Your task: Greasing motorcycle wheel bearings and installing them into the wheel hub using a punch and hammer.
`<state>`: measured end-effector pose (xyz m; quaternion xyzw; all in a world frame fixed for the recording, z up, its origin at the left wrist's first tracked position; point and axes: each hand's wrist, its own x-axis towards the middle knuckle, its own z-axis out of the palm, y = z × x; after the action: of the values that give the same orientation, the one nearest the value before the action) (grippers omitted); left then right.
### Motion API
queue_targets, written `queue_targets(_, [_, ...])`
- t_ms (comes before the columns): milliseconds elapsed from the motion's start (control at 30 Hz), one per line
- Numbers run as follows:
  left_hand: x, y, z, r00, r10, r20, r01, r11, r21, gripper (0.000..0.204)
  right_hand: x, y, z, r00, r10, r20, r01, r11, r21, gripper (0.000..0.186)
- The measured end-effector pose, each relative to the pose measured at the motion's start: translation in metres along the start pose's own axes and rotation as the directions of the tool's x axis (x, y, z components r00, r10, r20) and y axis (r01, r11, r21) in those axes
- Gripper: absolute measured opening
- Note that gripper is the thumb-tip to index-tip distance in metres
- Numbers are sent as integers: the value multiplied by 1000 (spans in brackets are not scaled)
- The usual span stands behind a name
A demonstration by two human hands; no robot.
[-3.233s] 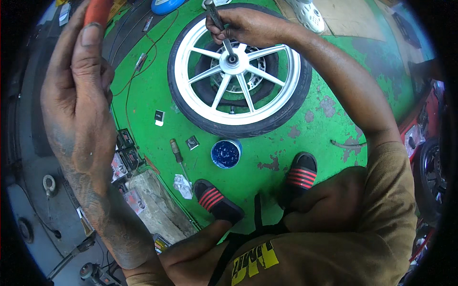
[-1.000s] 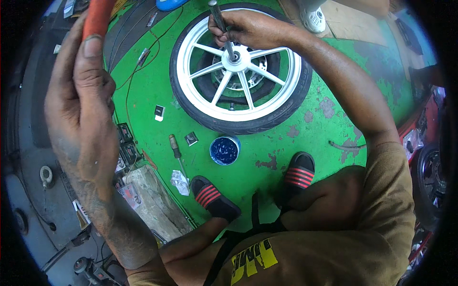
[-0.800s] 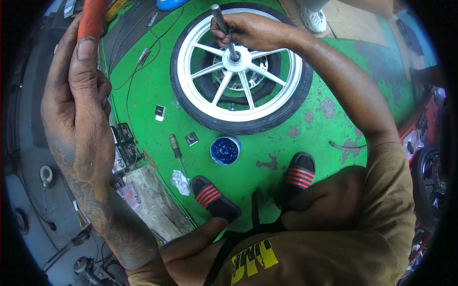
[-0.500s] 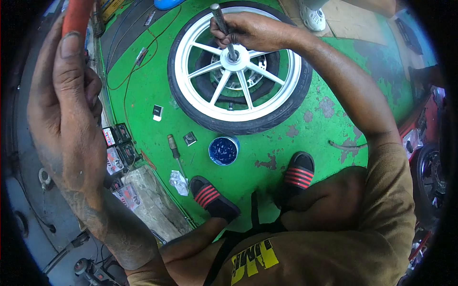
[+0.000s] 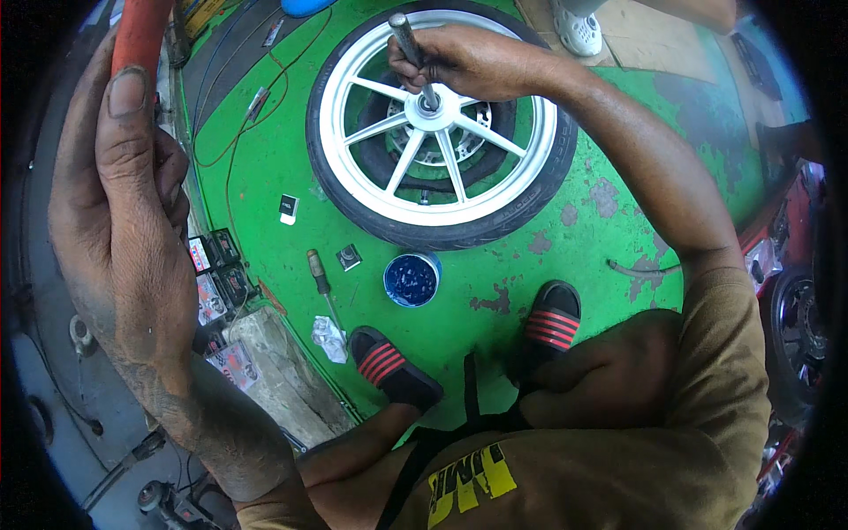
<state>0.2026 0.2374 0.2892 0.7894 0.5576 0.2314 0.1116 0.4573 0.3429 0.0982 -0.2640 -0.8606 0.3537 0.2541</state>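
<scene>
My left hand (image 5: 132,203) is raised close at the left, its fingers wrapped round a red handle (image 5: 141,35) whose far end runs out of the picture. Beyond my feet, a white spoked wheel (image 5: 424,210) with a black tyre lies flat on the floor. My right hand (image 5: 473,62) grips a steel rod (image 5: 404,34), which stands slightly tilted with its lower end in the wheel hub (image 5: 430,104). A brake disc (image 5: 422,152) shows below the spokes.
An open tub of dark blue grease (image 5: 412,280) stands near the tyre. Left of it lie a screwdriver (image 5: 320,274), a small box (image 5: 289,208) and crumpled white paper (image 5: 330,339). Boxed batteries (image 5: 221,256) line the left edge. Another person's white shoe (image 5: 579,32) is at the far right.
Almost nothing differs. The view has shifted very slightly, and both hands keep their grips, the rod still in the hub.
</scene>
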Motion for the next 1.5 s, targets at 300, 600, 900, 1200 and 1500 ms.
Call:
queue_targets(300, [-7,9,49,981,-117,155,104,991,88,45,3,-4,2,998,56,-12,-57,997,-53,7])
queue_targets(600, [-7,-2,39,995,31,-96,-34,999,-25,49,10,6,3,996,85,-38,-83,995,63,12])
queue_targets(900, [-7,-16,38,989,98,-113,-92,994,57,48,19,4,4,997,76,-17,-76,997,-20,13])
queue_targets(1200, [-4,-4,52,990,-141,3,139,978,156,42,24,2,6,997,63,-50,-63,998,4,9])
queue_targets(1500, [-7,-6,42,994,-112,-6,112,993,-45,49,18,6,-3,991,110,-79,-113,993,-29,12])
